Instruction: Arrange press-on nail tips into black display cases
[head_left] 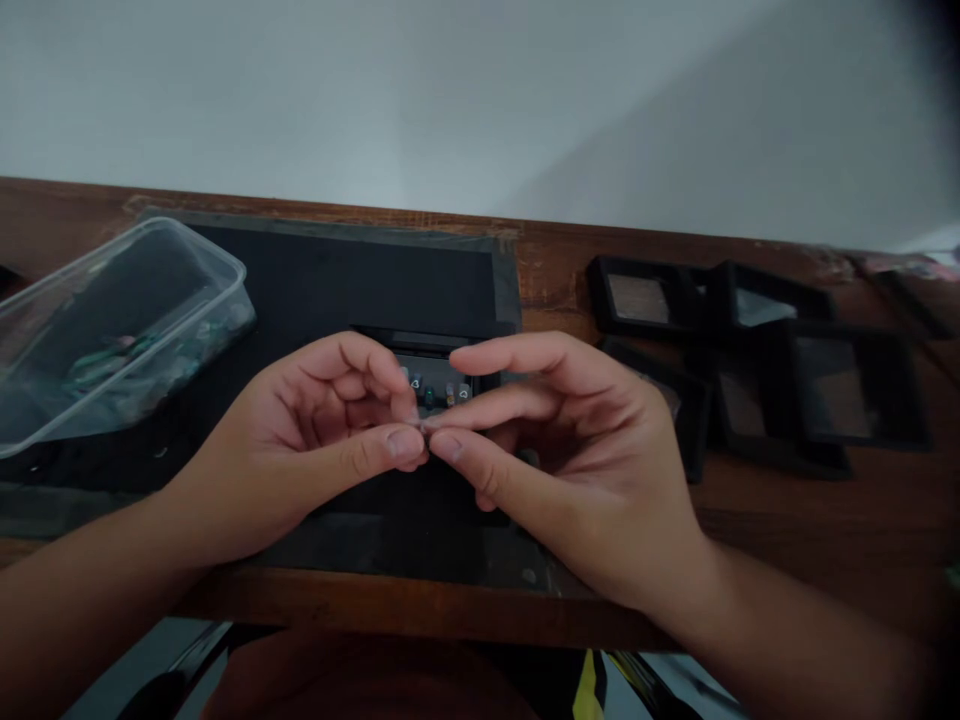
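Note:
My left hand (322, 440) and my right hand (570, 450) meet fingertip to fingertip near the middle of the view. Pinched between thumbs and fingers of both is a tiny clear piece (421, 425), too small to make out fully. Just behind the fingers lies an open black box (442, 345), partly hidden by my hands, with several small decorated pieces (430, 393) in a row inside, some dark teal, some with a white heart outline. The box rests on a black mat (360, 285).
At the left, a clear plastic container (169, 235) holds teal and clear small packets (120, 365). Several black frame-like boxes with clear windows (832, 385) lie piled on the wooden table (787, 520) at the right. A pale wall stands behind.

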